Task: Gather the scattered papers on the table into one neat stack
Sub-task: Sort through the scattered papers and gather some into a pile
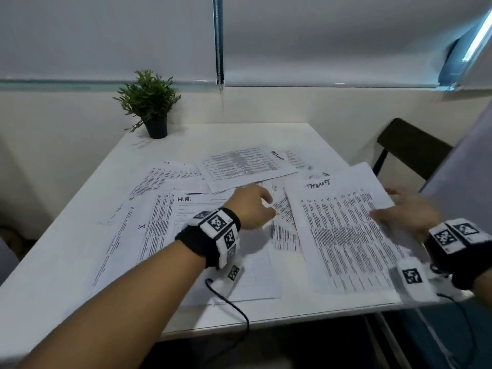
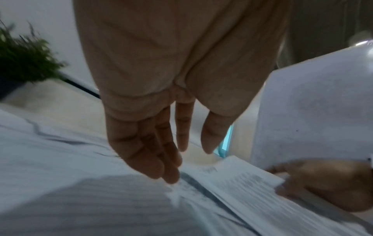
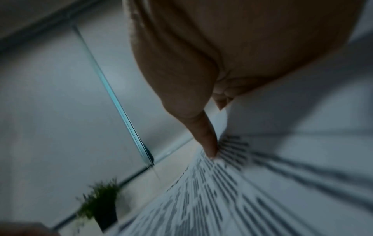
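Note:
Printed papers lie scattered and overlapping on the white table [image 1: 66,262]. My right hand [image 1: 391,206] holds a sheaf of sheets [image 1: 346,235] by its right edge, thumb [image 3: 207,143] pressed on the printed top and fingers behind the edge. That sheaf is tilted up over the table's right side. My left hand [image 1: 266,201] reaches over the middle of the table with straight, relaxed fingers [image 2: 161,167] just above the loose sheets beside the sheaf [image 2: 252,191]; contact is unclear. An "H.R." sheet [image 1: 165,222] lies left of my left wrist, and another sheet [image 1: 247,166] lies farther back.
A small potted plant [image 1: 151,102] stands at the table's far left corner against the wall. A dark chair [image 1: 410,147] stands off the right side. Cables hang from both wrist bands over the near edge. More sheets [image 1: 165,179] lie at mid left.

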